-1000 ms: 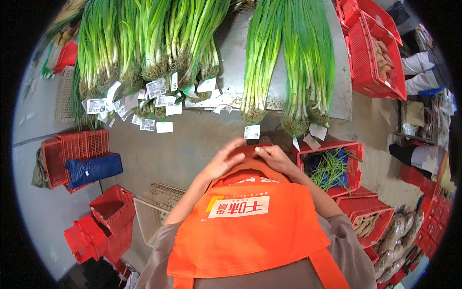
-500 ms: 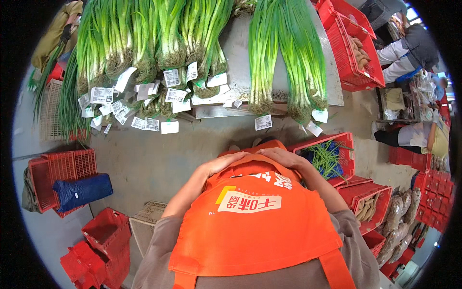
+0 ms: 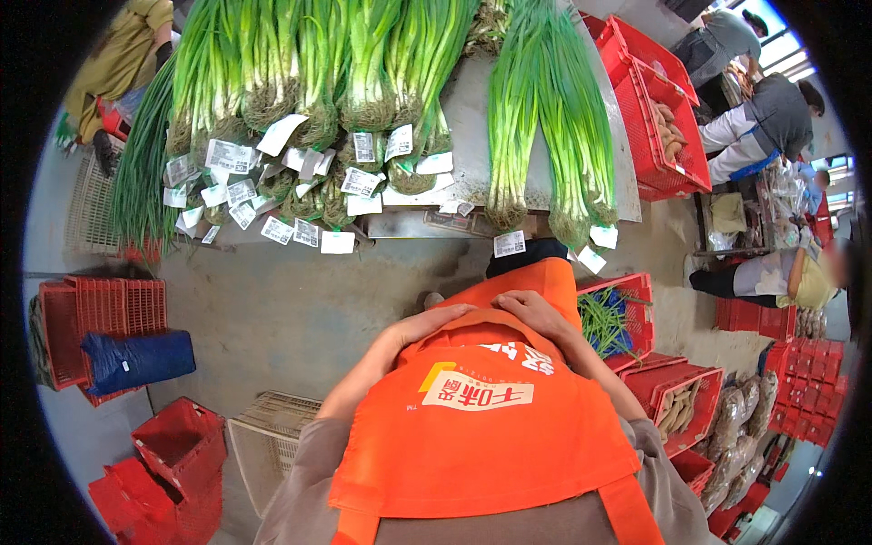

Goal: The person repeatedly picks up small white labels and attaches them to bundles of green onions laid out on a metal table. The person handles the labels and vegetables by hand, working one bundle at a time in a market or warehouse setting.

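Observation:
My left hand (image 3: 434, 322) lies on the front of my orange apron (image 3: 490, 463) at waist height, its fingers stretched out. Beside it, my right hand (image 3: 531, 312) rests on the same apron, fingers laid along the cloth. Neither hand holds anything. Beyond them a metal table (image 3: 472, 118) bears green onions: a thick pile of bundles (image 3: 363, 82) on the left and two bundles (image 3: 514, 136) apart on the right. Their roots face me, and white printed labels (image 3: 338, 242) hang from the root ends over the near edge.
A red crate (image 3: 641, 313) of loose green leaves stands right of my legs, with a crate of brownish roots (image 3: 679, 406) behind it. Red crates (image 3: 186, 436) and a beige crate (image 3: 263, 436) stand at left. Other people (image 3: 772, 118) work at right; another person (image 3: 136, 54) is far left.
The view has shifted, so the table and onions sit slightly farther right and the crates farther left. More of my leg shows under the apron. Both hands stay on the apron.

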`<state>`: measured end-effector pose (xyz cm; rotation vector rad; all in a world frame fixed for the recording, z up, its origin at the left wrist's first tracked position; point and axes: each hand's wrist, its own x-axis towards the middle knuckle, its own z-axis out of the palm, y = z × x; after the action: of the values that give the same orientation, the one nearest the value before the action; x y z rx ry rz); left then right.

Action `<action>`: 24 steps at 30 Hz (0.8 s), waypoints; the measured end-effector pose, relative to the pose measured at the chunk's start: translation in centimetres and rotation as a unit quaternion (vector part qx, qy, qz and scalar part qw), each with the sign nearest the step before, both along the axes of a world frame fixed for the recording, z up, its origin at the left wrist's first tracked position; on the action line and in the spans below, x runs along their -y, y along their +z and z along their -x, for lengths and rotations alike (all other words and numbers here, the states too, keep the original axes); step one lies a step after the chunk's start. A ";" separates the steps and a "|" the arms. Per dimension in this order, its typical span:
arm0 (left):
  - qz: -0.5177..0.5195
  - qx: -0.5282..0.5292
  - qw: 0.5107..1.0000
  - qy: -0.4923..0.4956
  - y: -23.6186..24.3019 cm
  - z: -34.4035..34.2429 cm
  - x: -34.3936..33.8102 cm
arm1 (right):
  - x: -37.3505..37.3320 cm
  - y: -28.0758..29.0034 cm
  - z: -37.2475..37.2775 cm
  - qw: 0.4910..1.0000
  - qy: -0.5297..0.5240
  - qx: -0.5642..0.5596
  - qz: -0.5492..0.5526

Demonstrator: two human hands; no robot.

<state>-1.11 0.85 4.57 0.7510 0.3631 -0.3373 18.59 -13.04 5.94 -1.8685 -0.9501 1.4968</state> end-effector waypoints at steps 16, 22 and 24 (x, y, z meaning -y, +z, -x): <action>-0.084 -0.027 0.996 -0.020 -1.2 -1.0 -0.5 | -0.4 -0.9 -0.8 0.996 -0.059 -0.027 -0.066; -0.312 -0.133 0.940 0.026 -4.2 -1.9 -1.5 | 0.3 -2.8 -2.4 0.985 -0.160 -0.027 -0.066; -0.364 -0.173 0.908 0.116 -6.3 -2.7 -1.7 | 0.0 -2.4 -2.6 0.978 -0.201 -0.023 -0.056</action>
<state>1.56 2.54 -1.75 1.3700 0.9365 -0.0960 21.21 -13.06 3.56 -1.8044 -0.5762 1.2093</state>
